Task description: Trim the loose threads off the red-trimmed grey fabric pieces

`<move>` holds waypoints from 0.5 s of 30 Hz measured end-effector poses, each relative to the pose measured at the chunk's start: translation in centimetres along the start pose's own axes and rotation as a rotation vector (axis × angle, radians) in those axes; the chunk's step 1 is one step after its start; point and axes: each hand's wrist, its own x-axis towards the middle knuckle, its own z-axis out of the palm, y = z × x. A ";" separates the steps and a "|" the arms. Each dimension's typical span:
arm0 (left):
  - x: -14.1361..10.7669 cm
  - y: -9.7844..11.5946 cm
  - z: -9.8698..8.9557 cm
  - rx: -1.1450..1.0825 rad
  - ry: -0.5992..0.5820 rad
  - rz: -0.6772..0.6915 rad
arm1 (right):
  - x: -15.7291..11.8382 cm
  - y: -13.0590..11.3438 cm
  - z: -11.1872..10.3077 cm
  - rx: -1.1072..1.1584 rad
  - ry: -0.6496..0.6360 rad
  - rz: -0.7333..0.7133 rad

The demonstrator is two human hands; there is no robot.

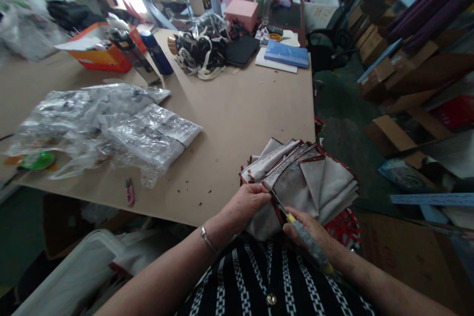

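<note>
A thick stack of grey fabric pieces (296, 182) with dark red edges lies at the table's front right corner and hangs partly over the edge. My left hand (252, 202) pinches the red edge of one piece near the stack's lower left side. In my right hand (307, 229) is a tool (309, 244) with a yellow and grey wrapped handle. Its thin dark metal end points up and left, reaching the fabric edge close to my left fingertips. The exact shape of the tool's tip is too small to tell.
Clear plastic packages (155, 136) cover the table's left part, with small pink snips (129, 191) near the front edge. Behind stand a blue bottle (156, 53), an orange box (105, 52) and a blue folder (287, 54). Cardboard boxes (400, 131) lie on the right.
</note>
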 end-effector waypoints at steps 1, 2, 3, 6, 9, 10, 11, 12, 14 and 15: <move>0.0 0.0 0.0 -0.003 -0.004 -0.001 | 0.0 0.3 0.1 0.018 0.006 -0.013; 0.0 -0.1 -0.1 -0.004 -0.010 0.000 | 0.0 0.5 0.2 0.033 0.006 -0.020; -0.1 -0.1 -0.2 -0.001 -0.015 0.000 | 0.1 0.6 0.1 0.042 0.008 -0.023; -0.3 0.0 -0.7 0.064 -0.003 -0.009 | -0.1 -0.4 -0.8 0.016 0.034 -0.011; -1.0 0.7 -1.2 0.157 -0.005 -0.010 | -0.5 -3.0 -2.4 -0.094 0.112 -0.008; -1.3 1.2 -1.2 0.179 -0.022 -0.001 | -0.6 -4.1 -2.7 -0.126 0.149 -0.042; -1.7 1.7 -1.1 0.196 -0.043 0.015 | -0.5 -5.2 -2.9 -0.161 0.190 -0.092; -2.1 2.3 -0.9 0.204 -0.063 0.033 | -0.3 -6.2 -2.8 -0.195 0.220 -0.149; -2.8 3.4 -0.3 0.203 -0.083 0.074 | 0.7 -7.5 -2.1 -0.240 0.225 -0.240; -3.2 3.9 -0.1 0.194 -0.079 0.097 | 1.3 -7.9 -1.6 -0.239 0.205 -0.265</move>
